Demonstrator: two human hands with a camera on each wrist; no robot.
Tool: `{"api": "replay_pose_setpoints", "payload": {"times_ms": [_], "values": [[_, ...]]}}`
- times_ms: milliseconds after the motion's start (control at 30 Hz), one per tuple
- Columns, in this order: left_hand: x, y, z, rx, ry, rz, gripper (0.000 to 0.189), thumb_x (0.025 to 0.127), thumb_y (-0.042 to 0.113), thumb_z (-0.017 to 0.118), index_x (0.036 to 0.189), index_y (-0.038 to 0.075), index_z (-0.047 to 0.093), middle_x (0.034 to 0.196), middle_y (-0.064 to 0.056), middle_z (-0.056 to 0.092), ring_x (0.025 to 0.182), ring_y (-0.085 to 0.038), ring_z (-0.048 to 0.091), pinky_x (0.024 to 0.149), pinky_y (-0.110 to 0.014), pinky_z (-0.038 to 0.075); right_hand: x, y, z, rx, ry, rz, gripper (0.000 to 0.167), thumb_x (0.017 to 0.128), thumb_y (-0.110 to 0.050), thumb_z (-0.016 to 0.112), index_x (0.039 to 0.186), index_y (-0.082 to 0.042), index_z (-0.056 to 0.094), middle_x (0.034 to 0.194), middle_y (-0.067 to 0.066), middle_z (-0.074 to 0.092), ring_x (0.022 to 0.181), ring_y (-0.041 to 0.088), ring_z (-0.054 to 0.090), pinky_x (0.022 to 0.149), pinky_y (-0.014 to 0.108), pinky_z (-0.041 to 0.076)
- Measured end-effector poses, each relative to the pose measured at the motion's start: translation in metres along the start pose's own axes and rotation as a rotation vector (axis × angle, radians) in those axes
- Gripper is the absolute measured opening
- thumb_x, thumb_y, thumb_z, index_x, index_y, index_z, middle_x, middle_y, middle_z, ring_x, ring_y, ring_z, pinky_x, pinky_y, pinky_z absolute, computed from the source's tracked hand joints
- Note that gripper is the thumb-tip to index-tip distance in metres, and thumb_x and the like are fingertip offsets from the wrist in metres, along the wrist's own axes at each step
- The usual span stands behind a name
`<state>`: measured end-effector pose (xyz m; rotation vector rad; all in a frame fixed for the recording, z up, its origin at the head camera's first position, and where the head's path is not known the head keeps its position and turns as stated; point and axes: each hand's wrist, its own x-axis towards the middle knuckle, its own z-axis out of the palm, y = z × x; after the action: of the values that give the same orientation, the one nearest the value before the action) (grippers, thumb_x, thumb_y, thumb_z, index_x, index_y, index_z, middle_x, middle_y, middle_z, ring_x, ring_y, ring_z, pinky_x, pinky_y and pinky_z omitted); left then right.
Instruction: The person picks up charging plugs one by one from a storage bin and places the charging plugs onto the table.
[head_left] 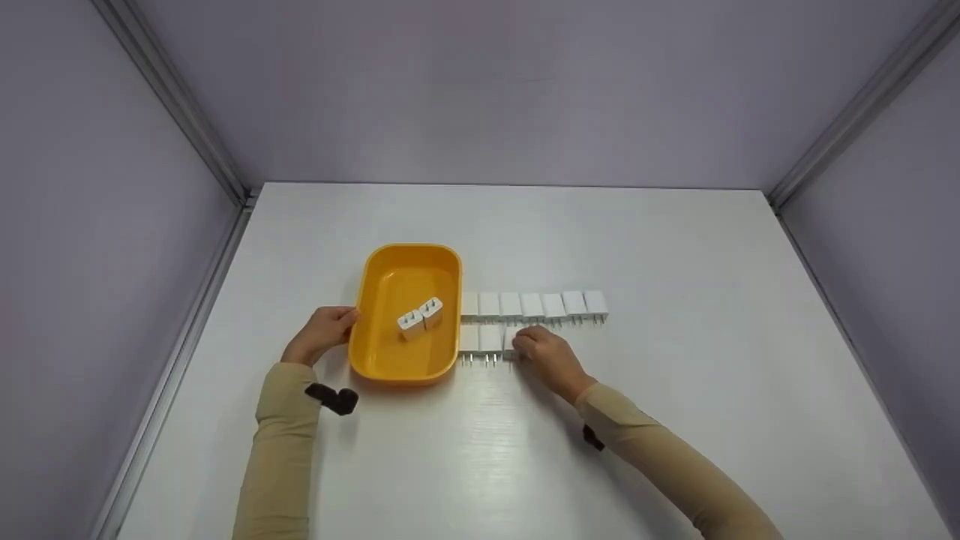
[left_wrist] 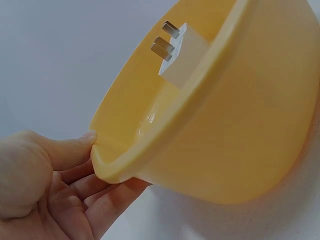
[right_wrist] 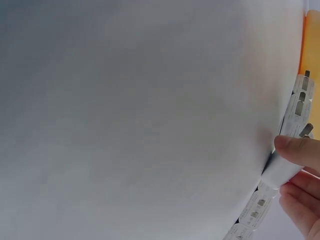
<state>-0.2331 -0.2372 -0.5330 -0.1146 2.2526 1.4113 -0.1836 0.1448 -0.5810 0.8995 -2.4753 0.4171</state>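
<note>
My left hand (head_left: 321, 331) pinches the left rim of a yellow plastic tub (head_left: 386, 356), thumb over the edge and fingers beneath it, as the left wrist view shows. Two white plug chargers (head_left: 412, 324) stand inside the tub with their metal prongs pointing up. To the right, my right hand (head_left: 553, 365) holds another white charger (right_wrist: 281, 169) between thumb and fingers, at the right end of the nearer row of chargers (head_left: 490, 339). Its fingers partly hide that charger in the head view.
A farther row of several white chargers (head_left: 532, 304) lies just behind, prongs toward me. Both rows start right at the tub's right side. The white table (head_left: 480, 450) is bounded by grey side walls (head_left: 90, 225) and a back wall (head_left: 495, 97).
</note>
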Motion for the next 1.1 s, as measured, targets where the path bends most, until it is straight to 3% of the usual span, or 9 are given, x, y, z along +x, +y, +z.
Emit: {"api": "replay_pose_setpoints", "payload": {"times_ms": [200,600,833,1100], "values": [[0.0003,0.0001,0.0004,-0.008,0.006,-0.013,0.046,0.105,0.026,0.038,0.139,-0.003,0.048,0.132,-0.022,0.057,0.094,-0.004,0.058,0.085,-0.018,0.053,0.0007,0.0019,0.0006,0.018,-0.001,-0.026,0.017,0.073,0.007,0.076,0.085,-0.004,0.07,0.091,0.008,0.069,0.088,0.019,0.067,0.077,0.023,0.058],[0.0015,0.0015,0.0014,0.003,0.013,-0.027,0.045,0.105,0.024,0.037,0.139,-0.002,0.047,0.133,-0.02,0.056,0.096,-0.006,0.056,0.098,-0.029,0.051,0.0005,0.0025,0.0001,0.036,-0.042,-0.021,0.012,0.078,0.003,0.073,0.087,-0.003,0.07,0.097,0.01,0.07,0.093,0.022,0.068,0.081,0.027,0.059],[0.0003,0.0014,0.001,0.006,0.006,-0.027,0.047,0.105,0.026,0.036,0.142,-0.002,0.044,0.138,-0.022,0.052,0.105,-0.01,0.057,0.104,-0.033,0.05,0.0005,0.0012,0.0003,0.012,-0.094,-0.009,0.01,0.082,0.002,0.068,0.089,-0.004,0.069,0.101,0.011,0.069,0.098,0.023,0.067,0.083,0.029,0.058],[0.0006,0.0008,0.0015,0.013,0.006,-0.017,0.047,0.106,0.026,0.036,0.142,-0.002,0.043,0.139,-0.024,0.052,0.109,-0.015,0.058,0.099,-0.029,0.052,0.001,-0.0003,-0.0019,0.01,-0.082,-0.018,0.011,0.081,0.004,0.07,0.088,-0.004,0.068,0.1,0.01,0.069,0.096,0.022,0.067,0.082,0.028,0.058]]}}
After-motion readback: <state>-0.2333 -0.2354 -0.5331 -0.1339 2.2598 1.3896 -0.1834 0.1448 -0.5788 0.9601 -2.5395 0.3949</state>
